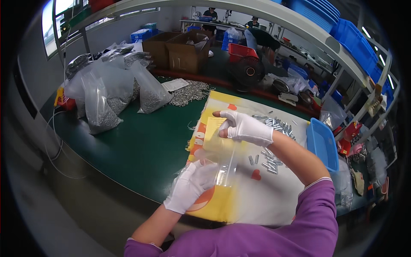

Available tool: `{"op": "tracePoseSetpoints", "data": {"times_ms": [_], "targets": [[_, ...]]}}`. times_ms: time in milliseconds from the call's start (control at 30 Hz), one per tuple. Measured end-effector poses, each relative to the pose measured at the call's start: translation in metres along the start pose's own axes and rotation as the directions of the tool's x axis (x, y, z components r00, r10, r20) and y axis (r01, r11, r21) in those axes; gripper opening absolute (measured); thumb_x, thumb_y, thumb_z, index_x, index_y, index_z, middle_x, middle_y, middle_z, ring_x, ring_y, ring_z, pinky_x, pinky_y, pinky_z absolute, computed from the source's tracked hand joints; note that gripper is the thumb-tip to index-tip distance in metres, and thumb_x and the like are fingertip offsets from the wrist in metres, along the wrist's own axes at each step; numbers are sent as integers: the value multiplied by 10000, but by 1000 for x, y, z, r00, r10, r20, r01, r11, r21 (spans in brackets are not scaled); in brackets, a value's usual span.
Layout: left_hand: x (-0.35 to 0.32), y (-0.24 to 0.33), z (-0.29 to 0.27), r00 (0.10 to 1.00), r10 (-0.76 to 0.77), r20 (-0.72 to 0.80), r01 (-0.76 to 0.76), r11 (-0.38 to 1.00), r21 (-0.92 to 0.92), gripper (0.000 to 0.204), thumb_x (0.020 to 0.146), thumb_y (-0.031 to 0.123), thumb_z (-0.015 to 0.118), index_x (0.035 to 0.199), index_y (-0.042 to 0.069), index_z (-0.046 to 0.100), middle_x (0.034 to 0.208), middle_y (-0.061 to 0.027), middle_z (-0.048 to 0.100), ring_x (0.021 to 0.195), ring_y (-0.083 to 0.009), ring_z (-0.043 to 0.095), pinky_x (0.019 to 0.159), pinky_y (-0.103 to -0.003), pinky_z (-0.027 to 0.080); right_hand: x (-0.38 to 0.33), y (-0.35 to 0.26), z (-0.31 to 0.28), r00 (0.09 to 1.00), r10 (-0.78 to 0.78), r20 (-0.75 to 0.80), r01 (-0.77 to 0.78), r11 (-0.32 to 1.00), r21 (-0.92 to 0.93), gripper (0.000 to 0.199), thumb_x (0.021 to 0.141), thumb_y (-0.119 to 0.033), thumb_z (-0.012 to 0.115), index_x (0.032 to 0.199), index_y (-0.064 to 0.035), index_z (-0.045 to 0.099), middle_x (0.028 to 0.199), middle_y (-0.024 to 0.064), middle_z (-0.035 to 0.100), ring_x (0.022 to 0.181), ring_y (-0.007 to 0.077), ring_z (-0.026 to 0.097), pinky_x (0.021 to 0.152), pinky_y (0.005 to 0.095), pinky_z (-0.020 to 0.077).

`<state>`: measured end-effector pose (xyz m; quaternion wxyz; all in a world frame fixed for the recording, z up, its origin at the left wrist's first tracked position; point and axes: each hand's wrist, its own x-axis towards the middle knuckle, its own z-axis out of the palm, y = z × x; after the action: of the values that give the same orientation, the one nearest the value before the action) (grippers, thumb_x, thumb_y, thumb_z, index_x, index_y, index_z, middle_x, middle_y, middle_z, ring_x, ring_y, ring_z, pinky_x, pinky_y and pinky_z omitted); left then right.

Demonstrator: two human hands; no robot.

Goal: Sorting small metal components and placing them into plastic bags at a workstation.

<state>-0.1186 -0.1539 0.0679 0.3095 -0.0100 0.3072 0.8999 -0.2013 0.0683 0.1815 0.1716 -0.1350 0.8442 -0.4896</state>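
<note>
Both my hands wear white gloves and hold a clear plastic bag (222, 152) above a yellow, white and orange sheet (265, 192) spread on the green table (145, 141). My left hand (190, 184) grips the bag's near end. My right hand (244, 126) pinches its far end, fingertips exposed. Small silver metal tubes (274, 124) lie scattered on the sheet beside my right wrist and further back.
Several clear bags filled with metal parts (111, 90) stand at the back left. A loose pile of parts (190, 92) lies behind the sheet. A blue tray (321, 143) sits on the right. Cardboard boxes (182, 51), a black fan (248, 70) and other workers are beyond.
</note>
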Motion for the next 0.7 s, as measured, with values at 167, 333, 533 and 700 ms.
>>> {"op": "tracePoseSetpoints", "data": {"times_ms": [167, 333, 533, 700], "targets": [[20, 62, -31, 817, 567, -104, -495, 783, 377, 538, 1044, 327, 363, 1468, 18, 244, 1357, -184, 507, 1053, -248, 609, 915, -345, 483, 95, 24, 34, 992, 51, 114, -118, 681, 723, 724, 895, -383, 674, 1451, -85, 317, 1169, 40, 567, 1008, 111, 553, 840, 275, 464], [-18, 111, -58, 838, 480, -260, -380, 854, 355, 561, 1033, 363, 392, 1459, 23, 259, 1377, -210, 481, 1095, -299, 594, 912, -371, 482, 115, -26, 121, 960, 157, 230, -273, 693, 667, 455, 921, -274, 660, 1326, -102, 544, 1015, -42, 626, 888, 57, 579, 806, 223, 477], [-95, 154, -134, 888, 200, -415, -248, 966, -65, 444, 1015, 407, 390, 1276, 50, 431, 1313, -195, 528, 1113, -335, 580, 921, -389, 482, 133, -56, 170, 975, 218, 36, -200, 801, 564, 285, 978, -282, 568, 1094, -37, 655, 796, -17, 585, 683, 49, 512, 642, 192, 439], [-113, 203, -144, 825, 22, -565, 145, 957, 250, 334, 1023, 331, 421, 1126, 29, 520, 1122, -154, 649, 934, -210, 666, 719, -288, 542, 147, -108, 157, 958, -136, -253, 68, 963, -261, 363, 872, -70, 564, 1233, -30, 575, 1058, 166, 646, 959, 322, 639, 820, 369, 516]]}}
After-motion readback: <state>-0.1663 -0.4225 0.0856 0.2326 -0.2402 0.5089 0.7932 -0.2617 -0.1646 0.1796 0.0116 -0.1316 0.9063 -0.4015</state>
